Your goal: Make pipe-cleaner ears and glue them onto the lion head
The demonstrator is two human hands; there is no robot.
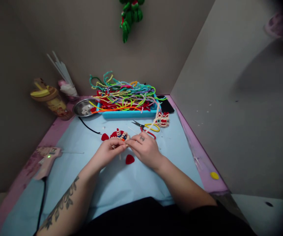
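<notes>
A small pipe-cleaner figure (118, 132) in red, white, blue and orange is at the middle of the blue sheet, partly hidden by my fingers. My left hand (112, 147) is closed in a pinch at its lower edge. Closed beside it, fingertips almost touching the left ones, my right hand (143, 148) grips a cream pipe cleaner (153, 122) whose long end sticks up to the right. Red fuzzy pieces lie close by: one rounded triangle (130, 159) below the hands, another piece (104, 137) left of the figure. Scissors (147, 127) with yellow and red handles rest behind my right hand.
A blue tray (129, 114) heaped with colourful pipe cleaners stands at the back. Left of it are a metal bowl (84, 108) and a lidded cup (54, 101). A glue gun (47, 163) lies at left, a phone (166, 105) and a finished-looking piece (162, 120) at right.
</notes>
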